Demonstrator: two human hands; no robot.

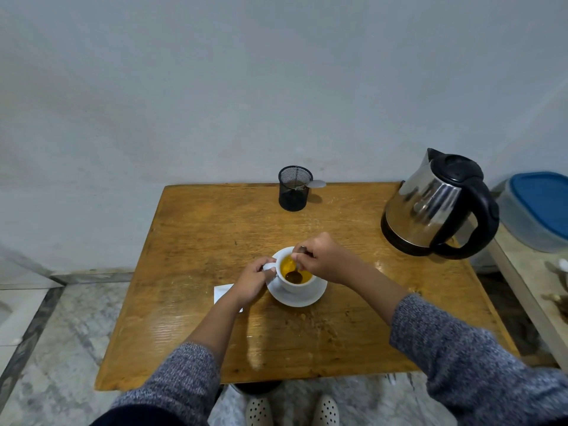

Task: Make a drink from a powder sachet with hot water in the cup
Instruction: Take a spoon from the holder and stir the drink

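Note:
A white cup point(299, 285) holding orange-yellow liquid stands on a white saucer point(302, 298) in the middle of the wooden table point(215, 229). My left hand point(253, 279) grips the cup's handle on the left side. My right hand point(322, 259) pinches the handle of a metal spoon point(294, 276) whose bowl dips into the liquid. A white sachet point(222, 293) lies flat on the table to the left, partly hidden under my left wrist. The steel and black kettle point(436, 207) stands at the table's back right.
A black mesh pot point(294, 188) with a spoon in it stands at the table's far edge by the wall. A blue-lidded plastic box point(541, 207) rests on a counter to the right. My feet point(292, 410) show below the table's near edge.

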